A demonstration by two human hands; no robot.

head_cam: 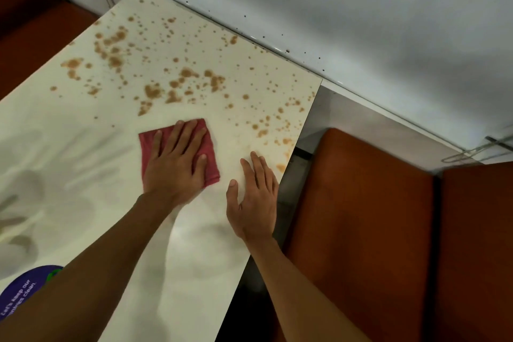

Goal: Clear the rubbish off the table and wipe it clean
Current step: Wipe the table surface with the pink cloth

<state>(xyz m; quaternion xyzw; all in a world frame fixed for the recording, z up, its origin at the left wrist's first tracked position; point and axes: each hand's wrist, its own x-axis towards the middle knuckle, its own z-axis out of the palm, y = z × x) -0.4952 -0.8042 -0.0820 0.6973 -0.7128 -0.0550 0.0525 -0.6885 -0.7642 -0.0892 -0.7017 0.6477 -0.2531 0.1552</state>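
Note:
A cream-white table (83, 153) carries many brown spill spots (155, 91) across its far half and toward its right edge. A folded red cloth (212, 155) lies flat on the table just below the spots. My left hand (177, 164) presses on the cloth with its fingers spread and straight. My right hand (254, 197) rests flat on the bare table beside the cloth, close to the table's right edge, fingers straight. The near part of the table shows no spots.
An orange-brown bench seat (361, 230) runs along the right of the table, another (33, 30) at the far left. A grey-white wall (361, 8) with a ledge borders the table's far side. A purple round sticker (25, 291) sits on the near left.

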